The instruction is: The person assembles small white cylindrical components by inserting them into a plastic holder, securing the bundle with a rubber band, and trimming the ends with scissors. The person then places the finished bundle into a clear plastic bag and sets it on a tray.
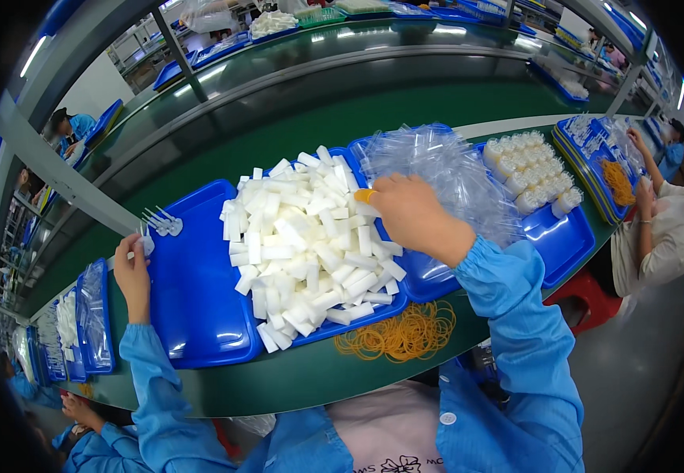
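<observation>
My left hand is closed, fingertips pinching a small translucent white plastic piece at the left rim of a blue tray. A few white plastic pieces with thin stems lie at that tray's far corner. White foam sticks are heaped in the middle tray. My right hand is over the heap's right edge, beside a pile of clear plastic sleeves. It wears an orange finger cot, close to the foam sticks. Its fingers look curled; what they hold, if anything, is hidden.
Orange rubber bands lie at the green table's near edge. Bundles of clear, white-topped parts stand in a tray on the right. A co-worker sits at the far right, another person's hand shows lower left. A metal post rises left.
</observation>
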A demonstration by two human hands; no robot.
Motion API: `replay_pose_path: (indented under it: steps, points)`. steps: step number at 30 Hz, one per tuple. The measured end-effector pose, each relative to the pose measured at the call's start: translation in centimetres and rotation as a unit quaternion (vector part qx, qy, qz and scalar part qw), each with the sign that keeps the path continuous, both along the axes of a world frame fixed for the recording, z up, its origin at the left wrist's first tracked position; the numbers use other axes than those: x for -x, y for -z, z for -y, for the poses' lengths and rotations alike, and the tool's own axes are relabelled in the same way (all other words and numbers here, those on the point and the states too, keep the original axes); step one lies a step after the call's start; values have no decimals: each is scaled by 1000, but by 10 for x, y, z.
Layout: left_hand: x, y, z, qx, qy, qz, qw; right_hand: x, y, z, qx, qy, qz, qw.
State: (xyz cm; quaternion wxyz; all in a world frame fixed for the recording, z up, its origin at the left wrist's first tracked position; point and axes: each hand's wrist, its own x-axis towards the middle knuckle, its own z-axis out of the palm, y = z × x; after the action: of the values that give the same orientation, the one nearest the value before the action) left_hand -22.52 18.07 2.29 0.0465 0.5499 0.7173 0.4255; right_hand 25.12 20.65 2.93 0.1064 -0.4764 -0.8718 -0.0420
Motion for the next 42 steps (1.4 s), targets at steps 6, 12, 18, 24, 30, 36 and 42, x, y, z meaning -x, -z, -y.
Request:
replay_pose_path:
  steps: [6, 12, 18, 24, 30, 36, 42]
  points:
    - [-36, -3, 64, -69, 203, 572, 792, 1, 28, -8, -50, 9, -11, 999]
    - [-102, 0, 137, -97, 193, 630, 746, 1, 30, -16, -74, -17, 25, 997]
    - [-190, -10, 173, 2, 237, 451, 861, -8, 25, -11, -144, -51, 22, 988]
    - [-216, 3, 191, 40, 302, 565, 767, -10, 2, 11, -40, -12, -77, 996]
    - [-227, 16, 195, 56, 342, 502, 792, -7, -44, 117, 207, -39, -357, 910]
    - [-237, 9, 186, 118, 428, 435, 784, -30, -13, 159, 420, -16, -525, 740]
    - [-253, 10, 178, 163, 467, 444, 747, -43, 21, 166, 450, 50, -672, 586]
